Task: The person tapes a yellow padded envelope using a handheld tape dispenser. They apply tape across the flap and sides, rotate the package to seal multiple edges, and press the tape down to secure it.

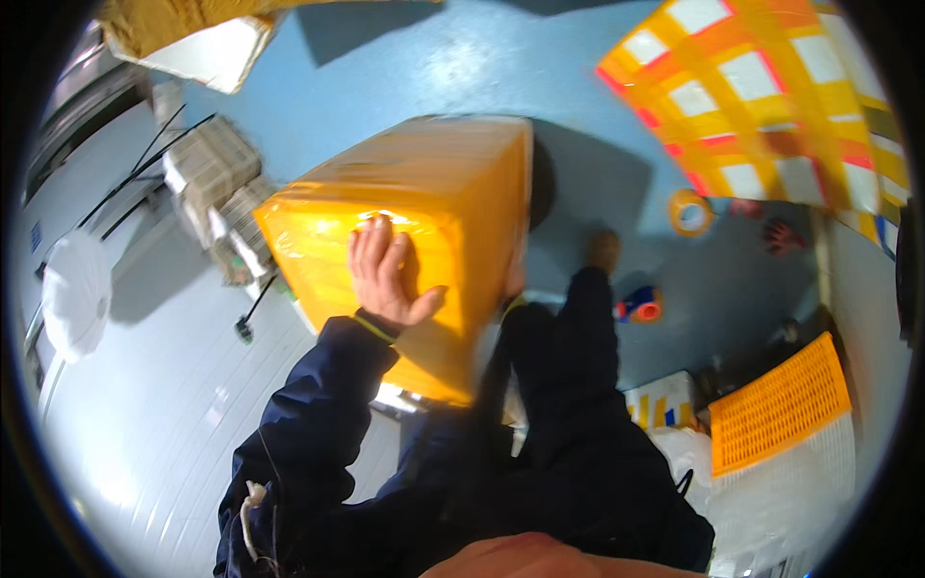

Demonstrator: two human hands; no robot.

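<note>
"Up against the near face of a big yellow-taped box [366, 226], the left hand [385, 279] lies palm-on, fingers loose, not gripping anything."

"And the right hand [515, 276]?"

"Blurry, at the box's right side, mostly hidden. Honestly can't tell if it's gripping."

"So where's the box sitting?"

"Right in front of the person, just left of the right leg [590, 332]. Beyond the shoe [604, 251] there's an orange tape roll [678, 214] on the blue floor [462, 58]."

"Anything else?"

"Checkered-looking taped box [756, 101] upper right, orange basket [782, 409] lower right, pale parcels [214, 159] off left."
</note>
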